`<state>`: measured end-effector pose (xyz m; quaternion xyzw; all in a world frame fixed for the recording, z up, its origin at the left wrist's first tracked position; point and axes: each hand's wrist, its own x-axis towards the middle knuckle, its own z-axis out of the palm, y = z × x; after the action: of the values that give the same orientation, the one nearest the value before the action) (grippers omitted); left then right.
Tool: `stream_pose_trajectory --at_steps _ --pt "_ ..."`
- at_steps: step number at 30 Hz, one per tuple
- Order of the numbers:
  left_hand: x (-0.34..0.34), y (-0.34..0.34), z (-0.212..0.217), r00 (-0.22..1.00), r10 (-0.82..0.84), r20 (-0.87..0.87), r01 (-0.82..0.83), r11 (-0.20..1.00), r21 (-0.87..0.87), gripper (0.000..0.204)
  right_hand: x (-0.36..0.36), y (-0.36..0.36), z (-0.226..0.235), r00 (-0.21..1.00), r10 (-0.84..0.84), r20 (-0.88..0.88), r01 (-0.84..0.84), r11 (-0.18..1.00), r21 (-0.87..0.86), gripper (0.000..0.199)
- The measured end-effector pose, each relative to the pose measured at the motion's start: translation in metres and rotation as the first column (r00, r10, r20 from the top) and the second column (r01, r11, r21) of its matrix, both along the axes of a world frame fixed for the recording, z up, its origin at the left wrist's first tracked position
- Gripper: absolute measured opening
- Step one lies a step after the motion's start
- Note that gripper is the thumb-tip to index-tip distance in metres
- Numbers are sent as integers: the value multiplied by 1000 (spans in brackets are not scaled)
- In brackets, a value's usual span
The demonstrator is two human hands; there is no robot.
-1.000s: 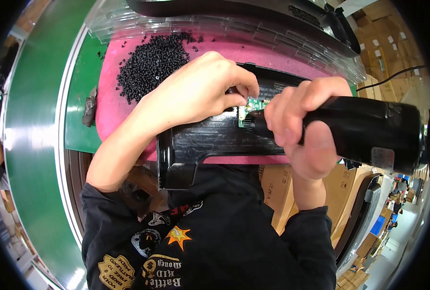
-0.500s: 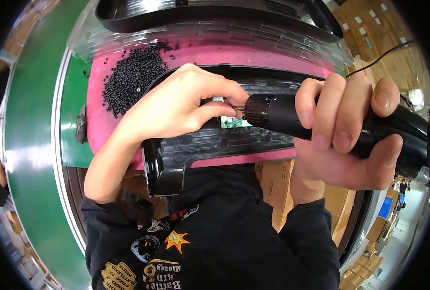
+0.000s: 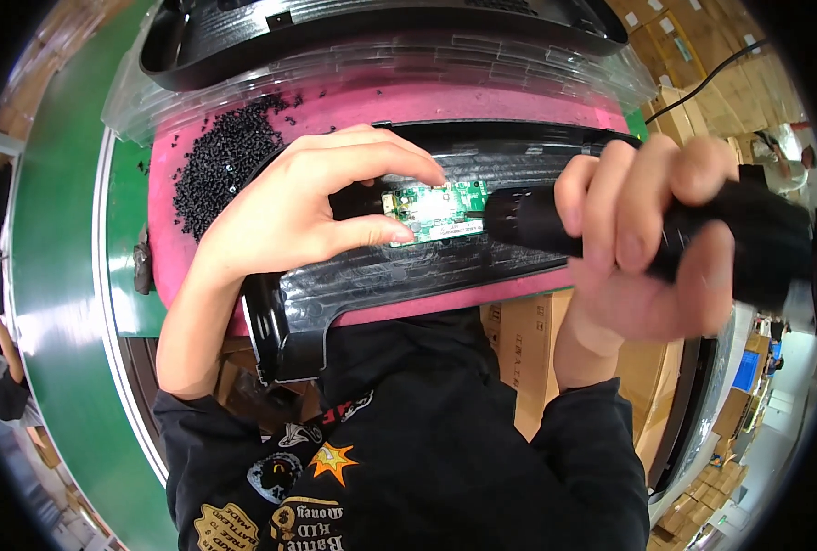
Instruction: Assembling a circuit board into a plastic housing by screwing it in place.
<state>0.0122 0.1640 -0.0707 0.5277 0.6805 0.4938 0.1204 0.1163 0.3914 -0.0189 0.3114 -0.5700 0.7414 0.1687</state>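
My right hand [image 3: 642, 230], blurred by motion, grips a black electric screwdriver [image 3: 541, 220]. The driver's tip meets the right part of a green circuit board [image 3: 459, 204]. That board lies inside a long black plastic housing [image 3: 381, 285]. My left hand [image 3: 307, 197] spans the board's left part, thumb on the lower edge and index fingertip at the upper edge, steadying it between them. A pile of small black screws [image 3: 220, 170] sits left of the housing, partly behind my left hand.
Under the housing is a pink mat [image 3: 362, 101] on a green worktop [image 3: 73, 303]. Clear plastic trays [image 3: 408, 60] stand along the far side, with another black housing [image 3: 335, 41] on top. Cardboard boxes [image 3: 523, 344] stand below the near edge. A black cable [image 3: 702, 83] runs at upper right.
My left fingers, pinched at the driver's tip before, have spread to the board's edges. The screwdriver has tilted and its tip now meets the board. More of the board shows.
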Motion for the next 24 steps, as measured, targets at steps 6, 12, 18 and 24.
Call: stream_pose_trajectory --at_steps 6,12,18,24 --pt "-1 -1 0 986 78 -149 -84 996 -36 29 -3 11 -12 957 -247 150 232 966 109 23" --pt "-4 -5 4 940 177 -290 -164 984 70 18 -8 5 -22 953 -244 179 248 969 -1 16" --pt "-11 -9 2 764 417 -493 -485 874 -13 22 -13 6 -26 955 -268 130 244 954 173 23" --pt "-16 -13 -2 796 328 -509 -494 838 -232 21 -4 4 -22 906 -380 188 360 924 131 27"
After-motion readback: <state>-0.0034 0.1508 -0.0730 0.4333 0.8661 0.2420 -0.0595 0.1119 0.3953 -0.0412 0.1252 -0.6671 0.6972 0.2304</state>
